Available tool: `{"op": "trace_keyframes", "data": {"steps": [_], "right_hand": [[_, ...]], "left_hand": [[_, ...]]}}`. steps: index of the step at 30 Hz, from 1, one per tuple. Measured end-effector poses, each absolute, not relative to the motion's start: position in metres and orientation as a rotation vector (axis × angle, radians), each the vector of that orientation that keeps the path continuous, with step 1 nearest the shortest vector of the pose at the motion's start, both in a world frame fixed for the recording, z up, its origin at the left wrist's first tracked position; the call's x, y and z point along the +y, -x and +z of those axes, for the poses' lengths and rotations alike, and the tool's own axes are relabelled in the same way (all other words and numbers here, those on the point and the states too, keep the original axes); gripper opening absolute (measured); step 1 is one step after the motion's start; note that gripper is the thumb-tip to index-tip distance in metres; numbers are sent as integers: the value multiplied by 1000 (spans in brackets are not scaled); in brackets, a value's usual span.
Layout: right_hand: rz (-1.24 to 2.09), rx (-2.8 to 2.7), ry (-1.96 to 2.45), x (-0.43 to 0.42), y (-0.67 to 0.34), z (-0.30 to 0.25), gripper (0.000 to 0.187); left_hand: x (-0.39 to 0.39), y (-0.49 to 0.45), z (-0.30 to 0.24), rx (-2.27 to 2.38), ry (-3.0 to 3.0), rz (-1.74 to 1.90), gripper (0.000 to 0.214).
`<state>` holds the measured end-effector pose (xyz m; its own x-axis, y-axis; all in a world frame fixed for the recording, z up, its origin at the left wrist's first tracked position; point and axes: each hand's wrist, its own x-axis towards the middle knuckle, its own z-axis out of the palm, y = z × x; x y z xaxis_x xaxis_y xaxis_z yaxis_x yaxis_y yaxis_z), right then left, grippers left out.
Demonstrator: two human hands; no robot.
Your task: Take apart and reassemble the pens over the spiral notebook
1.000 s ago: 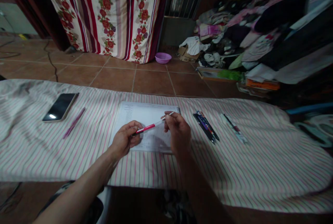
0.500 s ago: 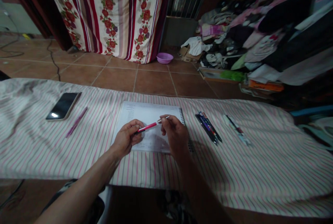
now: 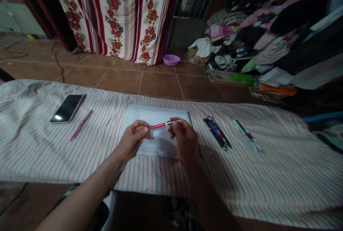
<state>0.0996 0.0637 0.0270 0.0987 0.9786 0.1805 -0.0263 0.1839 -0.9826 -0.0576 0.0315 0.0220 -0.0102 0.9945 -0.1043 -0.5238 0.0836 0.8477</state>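
Between my two hands a red pen (image 3: 157, 126) with a silvery end is held nearly level. My left hand (image 3: 136, 133) is closed, pinching the pen's left end between thumb and fingers. At the silvery end, my right hand (image 3: 184, 138) is closed in a pinch as well. Beneath them lies a spiral notebook (image 3: 158, 147) with a pale page, its coil on the right side; faint print or writing on the page is too blurred to read.
A striped cloth (image 3: 102, 152) covers the table. On it lie a phone (image 3: 68, 108) and a purple pen (image 3: 81, 125) to the left, several pens (image 3: 217, 133) and a pale green-and-black pen (image 3: 248, 135) to the right. A purple basin (image 3: 171, 60) sits on the tiled floor.
The red pen has turned closer to level, and its dark left part is now hidden in my left hand. Both hands still hold it. The view has shifted slightly.
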Motion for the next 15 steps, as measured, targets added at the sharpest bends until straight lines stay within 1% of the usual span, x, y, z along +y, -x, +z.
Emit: {"op": "trace_keyframes", "data": {"steps": [9, 15], "right_hand": [[1107, -1126, 1096, 64, -98, 26, 20], [1090, -1091, 1102, 65, -96, 28, 21]], "left_hand": [[34, 54, 20, 955, -639, 1433, 31], [35, 49, 19, 937, -633, 1467, 28]]}}
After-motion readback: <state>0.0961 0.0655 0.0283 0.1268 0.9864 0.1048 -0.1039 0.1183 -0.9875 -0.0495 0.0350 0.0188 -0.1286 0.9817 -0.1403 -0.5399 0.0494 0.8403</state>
